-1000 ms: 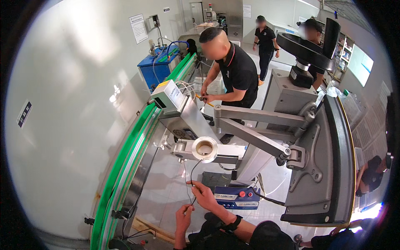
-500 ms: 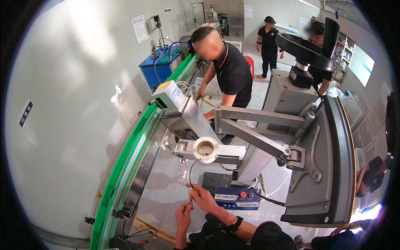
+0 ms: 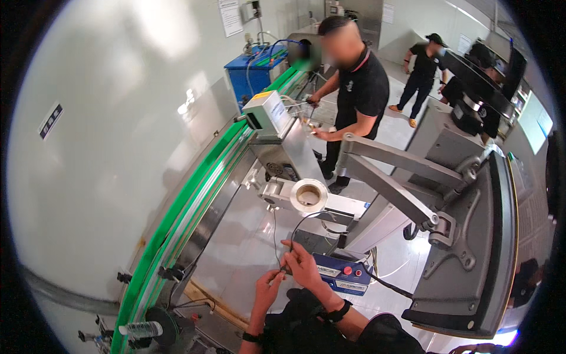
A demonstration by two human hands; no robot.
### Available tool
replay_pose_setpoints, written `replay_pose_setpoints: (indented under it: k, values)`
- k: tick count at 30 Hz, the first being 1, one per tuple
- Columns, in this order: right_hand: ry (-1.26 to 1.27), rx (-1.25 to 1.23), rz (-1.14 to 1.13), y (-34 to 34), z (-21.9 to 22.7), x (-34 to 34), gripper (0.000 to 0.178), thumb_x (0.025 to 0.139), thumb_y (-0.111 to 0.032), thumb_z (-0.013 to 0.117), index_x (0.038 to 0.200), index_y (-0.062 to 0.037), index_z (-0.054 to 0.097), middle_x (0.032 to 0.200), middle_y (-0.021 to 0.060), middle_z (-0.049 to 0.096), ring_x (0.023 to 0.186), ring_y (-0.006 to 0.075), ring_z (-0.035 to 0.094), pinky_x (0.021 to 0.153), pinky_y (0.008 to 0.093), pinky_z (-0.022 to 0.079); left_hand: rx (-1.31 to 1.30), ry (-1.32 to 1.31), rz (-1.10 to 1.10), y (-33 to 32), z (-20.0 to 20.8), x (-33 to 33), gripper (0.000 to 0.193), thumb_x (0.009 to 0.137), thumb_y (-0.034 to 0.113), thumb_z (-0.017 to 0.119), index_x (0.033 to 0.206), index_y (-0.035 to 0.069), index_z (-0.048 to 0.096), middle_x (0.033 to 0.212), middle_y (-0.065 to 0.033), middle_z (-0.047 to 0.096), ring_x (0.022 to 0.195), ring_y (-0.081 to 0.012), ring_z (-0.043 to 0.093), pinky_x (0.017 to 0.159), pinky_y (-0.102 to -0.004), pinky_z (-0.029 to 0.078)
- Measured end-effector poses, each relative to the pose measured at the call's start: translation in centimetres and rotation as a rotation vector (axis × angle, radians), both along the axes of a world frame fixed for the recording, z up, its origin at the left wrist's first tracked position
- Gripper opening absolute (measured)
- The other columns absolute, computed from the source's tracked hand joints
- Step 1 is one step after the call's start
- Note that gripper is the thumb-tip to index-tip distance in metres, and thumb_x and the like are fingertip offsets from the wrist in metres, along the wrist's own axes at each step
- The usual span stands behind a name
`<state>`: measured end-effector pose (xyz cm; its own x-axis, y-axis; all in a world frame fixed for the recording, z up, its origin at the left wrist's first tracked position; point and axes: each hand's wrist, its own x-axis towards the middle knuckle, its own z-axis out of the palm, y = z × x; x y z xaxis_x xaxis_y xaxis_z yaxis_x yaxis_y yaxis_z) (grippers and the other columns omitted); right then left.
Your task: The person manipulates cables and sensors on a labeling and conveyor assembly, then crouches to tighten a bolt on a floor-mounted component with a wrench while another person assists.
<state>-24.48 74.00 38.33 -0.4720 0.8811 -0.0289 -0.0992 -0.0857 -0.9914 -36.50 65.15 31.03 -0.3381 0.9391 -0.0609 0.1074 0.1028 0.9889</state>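
Observation:
A thin black cable [image 3: 292, 232] curves down from beneath the grey machine arm into my hands. My right hand [image 3: 303, 269] is closed on it, thumb and fingers pinching. Just below and to the left, my left hand [image 3: 267, 289] pinches the cable too, its fingertips almost touching the right hand's. Another thin dark strand [image 3: 275, 236] hangs from the bracket down to the same spot. What lies between the fingertips is too small to make out. Above my hands, a white ring-shaped roll [image 3: 322, 196] sits on the machine arm [image 3: 283, 192].
On the left runs a green-edged conveyor [image 3: 162, 236], with a clear plastic bottle [image 3: 141, 329] near its close end. A blue control box [image 3: 348, 286] stands right of my hands. A large grey panel [image 3: 471, 259] on a jointed arm fills the right. Ahead, a co-worker [image 3: 368, 88] handles something.
My view has turned, so the scene sits farther right and tilted. My hands stay together on the cable, whose loop now bends wider to the right. The co-worker stands more upright.

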Motion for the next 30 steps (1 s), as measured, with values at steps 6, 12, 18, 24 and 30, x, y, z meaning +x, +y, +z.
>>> replay_pose_setpoints:
  k: [6,12,18,24,30]
  values:
    - [-0.094,0.052,-0.005,0.3,-0.2,0.2,0.029,0.088,-0.011,0.043,0.116,-0.0009,0.048,0.065,-0.0017,0.049,0.059,0.0040,0.042,0.054,0.0190,0.036,-0.029,0.088,-0.046,0.3,1.8,1.1,0.018,0.083,0.013,0.054,0.093,-0.001,0.059,0.083,-0.0082,0.063,0.079,-0.0136,0.059,0.072,-0.0261,0.044]
    - [-0.191,0.116,0.029,0.3,-2.2,-0.2,0.029,0.088,-0.014,0.045,0.114,-0.0018,0.051,0.065,-0.0017,0.051,0.059,0.0043,0.044,0.053,0.0193,0.037,0.058,0.160,0.009,-1.3,-0.3,1.5,0.021,0.081,0.012,0.057,0.098,0.001,0.057,0.084,-0.0077,0.062,0.076,-0.0156,0.059,0.072,-0.0276,0.045]
    - [-0.266,0.082,-0.057,-1.4,-4.6,-0.5,0.024,0.087,-0.013,0.047,0.107,-0.0021,0.055,0.072,0.0006,0.057,0.058,0.0032,0.045,0.053,0.0174,0.037,-0.075,-0.041,-0.018,-4.8,-3.9,0.2,0.021,0.080,0.013,0.058,0.096,0.000,0.056,0.082,-0.0089,0.061,0.075,-0.0147,0.058,0.069,-0.0282,0.046]
    - [-0.472,0.153,0.164,-4.4,-9.1,0.0,0.023,0.084,-0.011,0.049,0.102,0.0010,0.056,0.078,0.0036,0.060,0.064,0.0058,0.051,0.057,0.0193,0.040,-0.020,-0.064,-0.077,-7.0,-5.6,0.0,0.022,0.080,0.015,0.057,0.095,-0.001,0.056,0.081,-0.0097,0.061,0.071,-0.0139,0.057,0.064,-0.0279,0.046]
    - [-0.659,0.242,0.435,-8.1,-10.9,-1.8,0.021,0.083,-0.013,0.052,0.097,0.0023,0.058,0.082,0.0104,0.063,0.077,0.0138,0.058,0.068,0.0264,0.044,0.009,-0.330,0.244,-7.7,-6.2,-1.6,0.026,0.081,0.019,0.056,0.096,-0.002,0.058,0.079,-0.0098,0.062,0.071,-0.0139,0.058,0.064,-0.0269,0.046]
